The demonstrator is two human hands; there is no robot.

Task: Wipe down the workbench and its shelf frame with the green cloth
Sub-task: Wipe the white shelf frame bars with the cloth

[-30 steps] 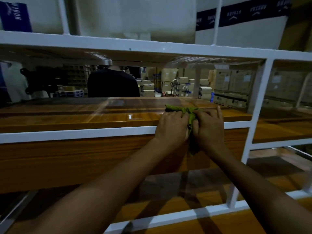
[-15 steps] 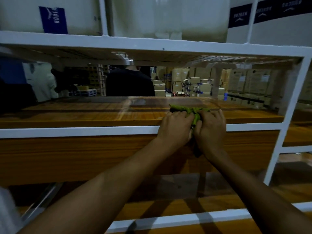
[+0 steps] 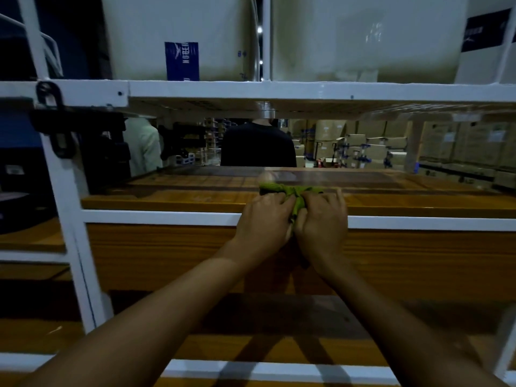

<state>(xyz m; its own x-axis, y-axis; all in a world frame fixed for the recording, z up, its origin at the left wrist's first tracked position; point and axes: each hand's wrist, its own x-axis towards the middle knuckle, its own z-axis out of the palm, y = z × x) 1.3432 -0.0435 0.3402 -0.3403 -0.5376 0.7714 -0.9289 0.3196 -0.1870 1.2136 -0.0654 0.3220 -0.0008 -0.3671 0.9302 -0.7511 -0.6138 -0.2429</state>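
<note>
Left hand: the left hand lay back-up at the front edge of the wooden tabletop; its fingers were curled together and clamped on the near left part of the green cloth; the forearm reached in from the lower left.
Right hand: the right hand sat just beside the left, the two touching at the thumb side; its fingers were bent down onto the cloth's right part and gripped it; the forearm came in from the lower right.
Green cloth: bunched into a crumpled strip on the tabletop just past both sets of knuckles; a fold of it was pinched between the two hands and ran down toward the front rail; how far it hung below could not be told.
Shelf frame: the white front rail ran across just under the tabletop's edge, beneath both hands; a white upright post stood at the left; a white top rail crossed above; another white rail crossed near the bottom, under the forearms.
Above the top rail: large pale boxes; one carried a blue label.
Left end: a black clamp hung on the top rail near the post.
Beyond the tabletop: a person in a dark top stood with back turned; stacked cardboard cartons filled the right background, blurred.
</note>
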